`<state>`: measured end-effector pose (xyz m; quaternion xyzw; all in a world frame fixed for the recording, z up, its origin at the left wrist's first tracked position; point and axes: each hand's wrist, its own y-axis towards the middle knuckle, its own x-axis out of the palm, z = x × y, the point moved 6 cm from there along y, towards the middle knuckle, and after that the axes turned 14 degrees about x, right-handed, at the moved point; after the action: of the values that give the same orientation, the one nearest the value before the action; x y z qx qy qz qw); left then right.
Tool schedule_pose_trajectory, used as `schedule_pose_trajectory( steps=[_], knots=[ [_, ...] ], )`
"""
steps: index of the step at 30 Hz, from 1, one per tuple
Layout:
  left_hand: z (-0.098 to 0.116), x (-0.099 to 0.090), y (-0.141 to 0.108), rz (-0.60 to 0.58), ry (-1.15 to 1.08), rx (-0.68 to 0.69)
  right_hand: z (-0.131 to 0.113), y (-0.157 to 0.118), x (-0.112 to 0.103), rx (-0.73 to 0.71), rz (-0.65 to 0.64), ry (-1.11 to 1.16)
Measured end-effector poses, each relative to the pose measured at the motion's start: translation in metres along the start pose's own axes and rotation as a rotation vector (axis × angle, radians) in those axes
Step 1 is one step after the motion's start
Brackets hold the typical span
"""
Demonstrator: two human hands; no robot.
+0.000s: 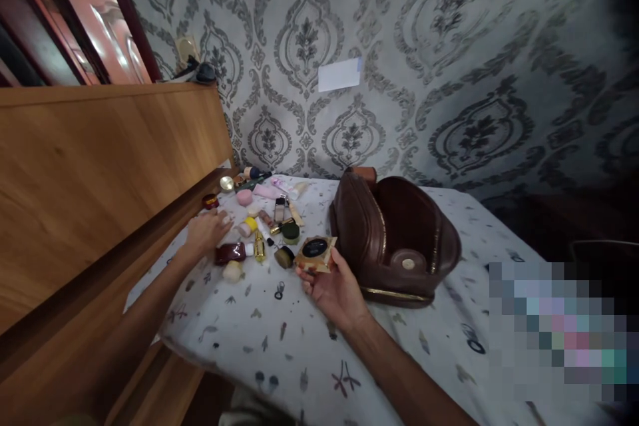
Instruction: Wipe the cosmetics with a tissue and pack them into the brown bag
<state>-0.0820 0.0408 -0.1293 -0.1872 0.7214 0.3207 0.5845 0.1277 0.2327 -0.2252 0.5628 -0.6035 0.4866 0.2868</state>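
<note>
My right hand point(339, 289) grips a small gold square box point(316, 253) with a dark oval on its face, fingers under it and thumb at its right edge. The box is just left of a brown leather bag point(359, 226), whose zipped top gapes. At the left edge of the spread-out cosmetics my left hand point(208, 231) rests with its fingers stretched out and holds nothing I can see. Near it lie a dark red bottle point(230, 253), a yellow-capped jar point(248, 226) and a gold bottle point(259, 247). Two round dark-lidded jars point(290, 233) are beside the box.
Several more tubes and jars, including a pink jar point(244, 197), lie toward the wall on the patterned bedsheet point(299, 339). A wooden headboard point(110, 160) borders the left side. A white card point(339, 75) is on the patterned wall. A blurred-out patch covers the lower right.
</note>
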Motion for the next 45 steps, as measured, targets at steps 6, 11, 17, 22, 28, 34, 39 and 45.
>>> schedule_pose_trajectory(
  steps=[6, 11, 17, 22, 28, 34, 39, 45],
  knots=[
    [-0.072, 0.011, -0.034, 0.029, -0.164, -0.18, 0.001, -0.003, 0.002, 0.005, 0.015, -0.018],
    [-0.103, 0.013, -0.045, 0.095, -0.282, -0.26, 0.001, -0.005, 0.004, -0.005, 0.035, -0.031],
    [-0.107, 0.003, -0.062, 0.222, -0.306, -0.333, 0.001, -0.005, 0.005, -0.023, 0.03, -0.058],
    [-0.079, -0.023, -0.061, 0.381, -0.303, -0.304, 0.005, -0.008, 0.01, -0.066, 0.039, -0.167],
    [0.017, -0.028, -0.038, 0.407, -0.401, -0.04, 0.006, -0.01, 0.013, -0.117, 0.063, -0.171],
    [0.142, 0.004, -0.037, 0.153, -0.408, 0.372, 0.001, -0.006, 0.006, -0.247, 0.104, -0.215],
    [0.145, 0.01, -0.027, 0.027, -0.18, 0.304, 0.004, -0.004, 0.005, -0.263, 0.123, -0.211],
    [0.126, 0.022, -0.006, -0.028, -0.103, 0.175, 0.002, 0.002, 0.001, -0.227, 0.135, -0.195]
  ],
)
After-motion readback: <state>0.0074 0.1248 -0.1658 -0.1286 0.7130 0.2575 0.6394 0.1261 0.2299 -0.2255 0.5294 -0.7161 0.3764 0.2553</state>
